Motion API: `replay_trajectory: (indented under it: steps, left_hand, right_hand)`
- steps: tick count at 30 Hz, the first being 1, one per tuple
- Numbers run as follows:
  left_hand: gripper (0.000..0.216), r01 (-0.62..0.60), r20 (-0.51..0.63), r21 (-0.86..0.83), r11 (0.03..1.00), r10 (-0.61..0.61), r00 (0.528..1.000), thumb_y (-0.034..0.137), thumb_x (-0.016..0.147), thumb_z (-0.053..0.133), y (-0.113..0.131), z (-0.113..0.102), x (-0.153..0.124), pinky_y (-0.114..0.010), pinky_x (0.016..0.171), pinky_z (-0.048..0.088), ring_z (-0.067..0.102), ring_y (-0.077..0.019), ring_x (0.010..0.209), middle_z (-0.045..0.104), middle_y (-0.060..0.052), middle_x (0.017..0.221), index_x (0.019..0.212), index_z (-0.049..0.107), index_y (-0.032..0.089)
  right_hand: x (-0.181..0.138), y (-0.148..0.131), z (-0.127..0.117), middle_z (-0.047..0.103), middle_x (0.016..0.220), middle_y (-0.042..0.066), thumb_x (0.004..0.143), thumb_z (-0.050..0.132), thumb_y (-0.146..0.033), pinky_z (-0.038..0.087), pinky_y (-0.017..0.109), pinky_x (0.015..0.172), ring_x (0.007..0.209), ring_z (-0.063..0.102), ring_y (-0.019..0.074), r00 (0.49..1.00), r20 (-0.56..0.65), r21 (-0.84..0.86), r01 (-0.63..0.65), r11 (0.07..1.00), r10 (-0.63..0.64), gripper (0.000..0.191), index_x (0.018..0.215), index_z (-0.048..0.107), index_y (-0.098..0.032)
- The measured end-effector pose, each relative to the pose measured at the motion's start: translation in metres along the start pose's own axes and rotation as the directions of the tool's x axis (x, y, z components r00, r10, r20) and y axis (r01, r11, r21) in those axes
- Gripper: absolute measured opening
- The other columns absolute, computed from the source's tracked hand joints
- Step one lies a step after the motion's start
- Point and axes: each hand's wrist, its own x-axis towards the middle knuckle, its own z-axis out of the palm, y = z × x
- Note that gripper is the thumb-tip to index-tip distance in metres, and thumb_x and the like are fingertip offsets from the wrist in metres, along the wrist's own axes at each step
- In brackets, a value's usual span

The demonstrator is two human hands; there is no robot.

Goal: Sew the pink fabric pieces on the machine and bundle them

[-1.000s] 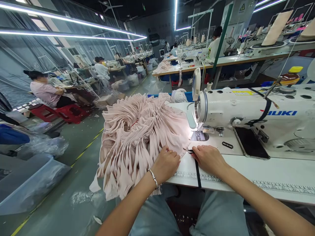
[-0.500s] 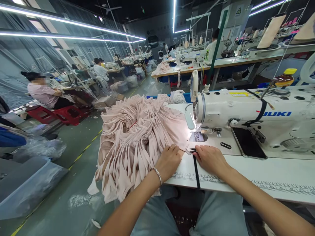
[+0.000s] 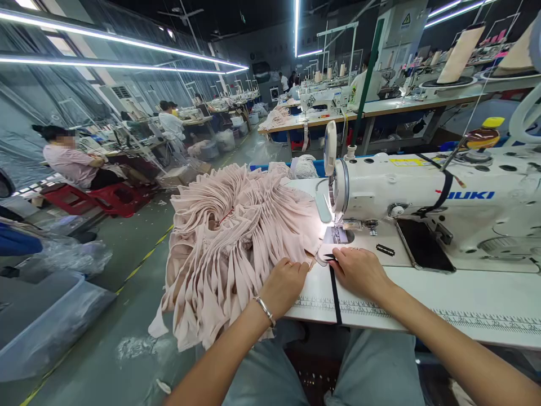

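My left hand [image 3: 285, 286], a silver bracelet at its wrist, is closed with thumb and fingertips pinching the edge of a pale pink fabric piece. That piece belongs to a large gathered heap of pink fabric [image 3: 220, 242] draped over the table's left end. My right hand [image 3: 359, 272] is closed around small thread snips [image 3: 330, 257]; their dark pointed blades stick out left, just in front of the needle plate, and the rest is hidden in the palm. Behind both hands stands a white sewing machine [image 3: 380, 183], its lamp lighting the needle area.
A razor blade [image 3: 385, 250] and a black phone [image 3: 425, 244] lie on the machine bed. A printed ruler [image 3: 477, 321] and a black strip [image 3: 335, 296] mark the table's front edge. A seated person [image 3: 70, 158] works at far left, near a clear plastic bin [image 3: 42, 327].
My left hand has moved slightly left and down, drawing the fabric edge away from the snips and needle plate. My right hand stays almost in place.
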Motion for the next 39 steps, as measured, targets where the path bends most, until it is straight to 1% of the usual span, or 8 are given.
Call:
replay_trajectory:
  steps: [5,10,13,18,21,28,34,39]
  left_hand:
    - [0.017,0.044,0.099,-0.053,0.998,-0.038,0.994,0.003,0.091,0.043,-0.004,-0.005,-0.006,-0.034,0.081,0.048,0.065,-0.0207,0.077,0.066,-0.005,0.081,0.097,0.054,0.014]
    - [0.035,0.226,0.206,-0.12,0.967,-0.198,0.958,0.012,0.096,0.046,-0.009,-0.006,0.026,-0.032,0.075,0.05,0.067,-0.0219,0.092,0.069,-0.007,0.1,0.131,0.047,0.016]
    - [0.024,0.248,0.249,-0.102,0.963,-0.217,0.944,0.016,0.097,0.048,-0.008,-0.004,0.037,-0.033,0.071,0.05,0.065,-0.0243,0.092,0.068,-0.008,0.096,0.119,0.058,0.014]
    - [0.014,0.114,0.046,-0.027,0.993,-0.113,0.993,0.015,0.092,0.057,-0.008,0.002,0.022,-0.041,0.089,0.046,0.055,-0.0283,0.105,0.062,-0.012,0.099,0.085,0.068,0.012]
    - [0.014,0.087,-0.057,0.026,0.996,-0.085,0.995,0.016,0.089,0.062,-0.01,0.004,0.013,-0.042,0.087,0.046,0.055,-0.0268,0.1,0.062,-0.011,0.1,0.077,0.069,0.013]
    - [0.016,0.019,0.004,-0.042,0.999,-0.019,1.0,0.019,0.091,0.055,-0.018,0.006,0.043,-0.046,0.112,0.031,0.041,-0.0268,0.135,0.048,-0.01,0.146,0.092,0.07,0.014]
    - [0.017,0.042,0.139,-0.083,0.996,-0.03,0.99,0.019,0.093,0.051,-0.018,0.003,0.046,-0.038,0.093,0.043,0.065,-0.0217,0.09,0.069,-0.009,0.092,0.09,0.066,0.014]
    - [0.01,0.123,0.11,-0.101,0.987,-0.111,0.988,0.019,0.095,0.051,-0.015,-0.002,0.034,-0.037,0.085,0.044,0.064,-0.0229,0.088,0.067,-0.008,0.092,0.098,0.059,0.014]
  right_hand:
    - [0.003,-0.016,0.006,0.063,0.074,0.005,0.098,0.049,-0.026,0.02,0.032,0.06,0.067,0.055,0.0177,0.99,0.004,0.006,0.139,0.99,-0.139,0.019,0.084,0.059,-0.017]
    - [0.011,-0.024,0.008,0.064,0.074,0.005,0.099,0.05,-0.023,0.019,0.033,0.059,0.067,0.057,0.0178,0.984,0.066,0.006,0.166,0.986,-0.166,0.018,0.086,0.06,-0.017]
    - [0.009,-0.018,0.006,0.064,0.072,0.004,0.099,0.047,-0.023,0.018,0.033,0.058,0.065,0.057,0.0177,0.989,0.07,0.01,0.134,0.991,-0.134,0.02,0.085,0.06,-0.017]
    - [0.004,0.001,0.003,0.064,0.073,0.005,0.097,0.05,-0.027,0.018,0.031,0.057,0.065,0.057,0.0177,0.999,0.038,-0.027,-0.027,0.999,0.028,0.018,0.085,0.058,-0.016]
    - [0.009,0.003,0.005,0.064,0.073,0.005,0.097,0.05,-0.025,0.019,0.031,0.058,0.067,0.058,0.0175,0.999,0.029,-0.032,0.015,0.999,-0.014,0.018,0.083,0.058,-0.017]
    - [0.024,-0.012,0.011,0.063,0.07,0.005,0.096,0.048,-0.015,0.018,0.032,0.057,0.065,0.057,0.0171,0.992,0.057,-0.027,0.118,0.993,-0.116,0.018,0.081,0.058,-0.017]
    - [0.011,0.004,0.009,0.062,0.07,0.004,0.098,0.046,-0.026,0.018,0.03,0.055,0.062,0.056,0.0162,0.999,0.045,-0.027,0.006,1.0,-0.005,0.022,0.081,0.056,-0.017]
    - [0.016,0.011,0.005,0.061,0.071,0.005,0.099,0.045,-0.028,0.019,0.03,0.054,0.065,0.057,0.017,0.994,0.062,-0.059,-0.091,0.994,0.094,0.022,0.083,0.055,-0.017]
